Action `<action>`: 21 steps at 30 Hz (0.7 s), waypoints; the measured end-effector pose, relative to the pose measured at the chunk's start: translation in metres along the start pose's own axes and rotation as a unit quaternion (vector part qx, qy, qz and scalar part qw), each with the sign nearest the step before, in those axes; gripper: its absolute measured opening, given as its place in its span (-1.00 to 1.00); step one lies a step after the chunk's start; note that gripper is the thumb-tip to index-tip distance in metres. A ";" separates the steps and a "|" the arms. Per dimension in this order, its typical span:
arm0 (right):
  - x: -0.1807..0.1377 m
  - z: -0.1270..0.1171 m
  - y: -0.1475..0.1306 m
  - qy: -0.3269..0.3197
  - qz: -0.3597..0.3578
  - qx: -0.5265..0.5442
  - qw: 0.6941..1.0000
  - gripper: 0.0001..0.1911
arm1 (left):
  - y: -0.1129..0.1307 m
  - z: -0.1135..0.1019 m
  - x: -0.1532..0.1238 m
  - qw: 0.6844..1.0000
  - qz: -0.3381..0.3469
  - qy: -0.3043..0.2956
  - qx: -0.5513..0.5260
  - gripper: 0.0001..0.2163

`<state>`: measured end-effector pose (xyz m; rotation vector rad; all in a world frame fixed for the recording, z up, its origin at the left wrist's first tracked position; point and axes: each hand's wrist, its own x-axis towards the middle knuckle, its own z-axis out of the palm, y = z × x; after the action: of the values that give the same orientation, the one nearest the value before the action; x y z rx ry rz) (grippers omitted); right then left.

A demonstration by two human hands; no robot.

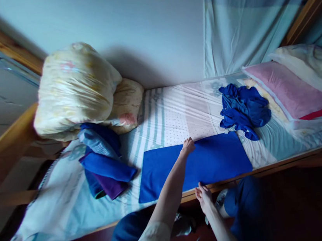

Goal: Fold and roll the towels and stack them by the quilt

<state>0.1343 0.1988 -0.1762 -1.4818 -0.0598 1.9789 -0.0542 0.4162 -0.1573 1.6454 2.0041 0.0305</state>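
Note:
A flat blue cloth (221, 156), roughly rectangular, lies along the front of the bed. At the middle of its far edge, my left hand (188, 145) is closed, pinching the fabric. My right hand (204, 196) is at the near edge, by the bed's front, with thumb and fingertips closed on the border; some fingers are loosely curled. To the right lies a crumpled blue garment (244, 106). On the left, a pile of folded blue and purple cloths (108, 172) rests against the bedding.
A big pale floral quilt (72, 92) is bundled at the bed's left end, over another folded one (127, 101). A pink pillow (289, 87) lies at the right. Behind are a wall and a hanging curtain (234, 29). A wooden rail (7, 135) borders the left side.

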 end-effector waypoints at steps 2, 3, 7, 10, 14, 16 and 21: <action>-0.004 -0.001 -0.001 -0.013 -0.004 0.010 1.000 -0.58 | -0.003 -0.005 -0.005 1.000 0.007 0.015 -0.014 -0.74; -0.006 -0.001 -0.002 -0.021 -0.007 0.016 1.000 -0.59 | -0.005 -0.008 -0.008 0.999 0.010 0.025 -0.021 -0.74; -0.019 -0.007 -0.008 -0.046 -0.025 0.032 0.998 -0.62 | -0.006 -0.029 -0.025 0.995 0.035 0.082 -0.055 -0.75; -0.031 -0.012 -0.014 -0.060 -0.043 0.035 0.997 -0.58 | 0.001 -0.051 -0.043 0.985 0.069 0.134 -0.083 -0.76; -0.049 -0.019 -0.022 -0.059 -0.087 0.019 0.994 -0.52 | 0.019 -0.084 -0.075 0.967 0.109 0.194 -0.126 -0.77; -0.058 -0.023 -0.027 -0.039 -0.115 0.014 0.993 -0.52 | 0.027 -0.101 -0.094 0.959 0.113 0.212 -0.149 -0.79; -0.081 -0.039 -0.060 -0.001 -0.220 -0.035 0.975 -0.54 | 0.034 -0.135 -0.145 0.945 0.099 0.227 -0.213 -0.84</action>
<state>0.2080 0.1902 -0.0978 -1.3686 -0.4274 1.6306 -0.0645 0.3345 0.0258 1.6363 1.9461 0.9282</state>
